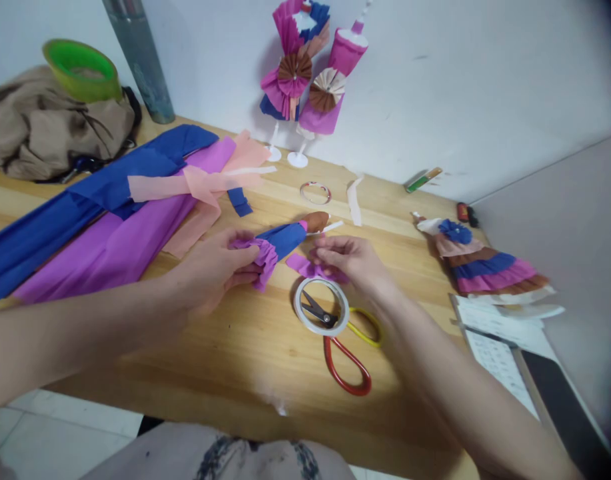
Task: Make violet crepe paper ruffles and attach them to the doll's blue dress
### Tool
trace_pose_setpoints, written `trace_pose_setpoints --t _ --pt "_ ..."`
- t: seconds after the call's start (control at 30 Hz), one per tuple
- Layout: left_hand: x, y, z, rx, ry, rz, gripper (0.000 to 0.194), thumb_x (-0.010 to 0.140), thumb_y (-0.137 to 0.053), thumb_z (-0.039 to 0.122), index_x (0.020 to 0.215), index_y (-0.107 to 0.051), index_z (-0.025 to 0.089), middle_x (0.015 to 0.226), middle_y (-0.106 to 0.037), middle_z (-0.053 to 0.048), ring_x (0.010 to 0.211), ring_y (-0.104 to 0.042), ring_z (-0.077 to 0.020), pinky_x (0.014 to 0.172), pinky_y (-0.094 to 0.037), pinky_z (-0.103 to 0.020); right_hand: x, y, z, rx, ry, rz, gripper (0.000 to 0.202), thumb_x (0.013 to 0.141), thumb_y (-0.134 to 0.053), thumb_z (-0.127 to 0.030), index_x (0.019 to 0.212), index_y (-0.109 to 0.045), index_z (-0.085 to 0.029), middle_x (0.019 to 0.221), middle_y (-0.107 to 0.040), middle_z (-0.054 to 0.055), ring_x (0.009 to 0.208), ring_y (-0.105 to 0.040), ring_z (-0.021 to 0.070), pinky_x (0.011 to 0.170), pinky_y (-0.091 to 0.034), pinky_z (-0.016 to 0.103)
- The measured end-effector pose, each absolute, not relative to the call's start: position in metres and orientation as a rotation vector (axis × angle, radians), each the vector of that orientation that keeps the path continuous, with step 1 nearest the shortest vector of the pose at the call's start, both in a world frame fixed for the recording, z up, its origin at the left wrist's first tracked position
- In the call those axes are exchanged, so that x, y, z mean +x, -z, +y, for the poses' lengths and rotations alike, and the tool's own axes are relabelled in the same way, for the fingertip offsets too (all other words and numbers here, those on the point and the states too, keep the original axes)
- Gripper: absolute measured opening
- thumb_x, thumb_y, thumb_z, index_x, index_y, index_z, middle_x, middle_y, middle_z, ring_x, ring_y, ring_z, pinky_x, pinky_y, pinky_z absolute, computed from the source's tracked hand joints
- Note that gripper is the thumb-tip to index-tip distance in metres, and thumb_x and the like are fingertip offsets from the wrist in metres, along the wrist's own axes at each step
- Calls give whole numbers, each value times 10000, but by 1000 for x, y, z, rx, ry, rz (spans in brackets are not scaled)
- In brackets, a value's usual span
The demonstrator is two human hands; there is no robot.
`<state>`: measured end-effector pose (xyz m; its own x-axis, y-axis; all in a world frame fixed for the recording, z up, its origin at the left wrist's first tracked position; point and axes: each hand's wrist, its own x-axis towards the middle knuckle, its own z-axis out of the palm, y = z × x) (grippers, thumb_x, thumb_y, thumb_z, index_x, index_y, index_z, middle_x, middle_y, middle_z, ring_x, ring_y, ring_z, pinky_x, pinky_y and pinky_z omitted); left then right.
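Note:
My left hand is closed on the gathered purple ruffle at the bottom of a small crepe-paper doll. The doll lies tilted, with a blue wrap, a pink band and a brown top pointing right. Just right of it, my right hand has its fingers pinched on a short purple crepe paper strip, partly hidden under the hand. Below that hand sits a roll of tape, resting over the blades of scissors with red and yellow handles.
Blue and purple crepe paper lie at left, with peach strips on top. Two paper-dressed stands lean by the wall. A tape ring, a layered paper dress, papers, a bottle and a green bowl surround the workspace.

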<state>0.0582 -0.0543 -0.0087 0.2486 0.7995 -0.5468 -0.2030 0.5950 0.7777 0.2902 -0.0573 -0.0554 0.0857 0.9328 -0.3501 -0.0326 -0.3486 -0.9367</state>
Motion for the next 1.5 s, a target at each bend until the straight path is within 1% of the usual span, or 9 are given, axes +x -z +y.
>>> trace_pose_setpoints --t 0.17,0.47,0.67,0.77,0.9,1.0,1.13,1.3,1.5 --pt "61 4 -51 700 -845 1129 136 870 -589 45 952 -557 150 759 -670 -16 590 -641 -132 552 -515 -267 261 42 -52 -1205 -1064 -1399 126 763 -728 -249 873 -750 -193 822 -744 32 730 -673 152 690 -544 292" --pt "65 12 -44 896 -1002 1089 327 787 -662 121 1099 -565 145 795 -675 -1 654 -595 -102 569 -447 -207 232 44 -18 -1071 -731 -1803 162 853 -619 -171 923 -764 -191 732 -641 18 699 -597 148 666 -469 298" --pt "58 22 -49 1117 -1018 1089 437 778 -621 118 1207 -555 166 615 -462 96 517 -448 -79 472 -349 -205 236 37 -22 -1120 -672 -1937 170 870 -629 -128 962 -762 -181 813 -649 43 742 -597 158 675 -462 303" --pt "56 24 -58 1129 -1005 1046 492 783 -634 128 1261 -538 190 664 -523 76 621 -534 -98 566 -424 -218 237 35 -36 -1120 -729 -2002 207 870 -610 -77 966 -761 -180 830 -647 45 771 -605 162 688 -464 304" --pt "58 17 -74 964 -923 956 428 793 -675 196 1201 -552 226 780 -645 40 768 -617 -119 746 -493 -247 239 36 -57 -1102 -818 -1977 221 872 -593 -48 922 -747 -199 853 -656 40 806 -615 157 723 -483 300" --pt "57 13 -87 804 -845 961 399 787 -713 276 1163 -584 245 971 -699 -3 926 -632 -157 857 -488 -285 241 39 -68 -1139 -854 -1954 198 846 -614 -34 877 -731 -190 826 -635 24 734 -590 131 649 -458 270" --pt "52 17 -102 629 -774 1115 477 777 -744 395 1212 -601 258 967 -685 -12 1015 -598 -199 926 -441 -336 246 44 -77 -1168 -917 -1928 175 814 -621 -21 806 -704 -175 754 -591 -1 636 -531 101 554 -407 237" --pt "53 23 -106 549 -788 1076 443 788 -740 370 1191 -607 240 1013 -677 -15 991 -584 -187 911 -433 -333 246 45 -82 -1119 -963 -1918 156 850 -594 -61 812 -689 -179 772 -636 11 686 -579 116 600 -452 245" --pt "58 22 -104 662 -801 1119 321 764 -745 265 1064 -644 212 895 -678 0 850 -582 -154 803 -463 -283 239 45 -87 -1196 -832 -2007 132 884 -602 -108 912 -707 -183 804 -651 22 677 -578 121 588 -439 249"
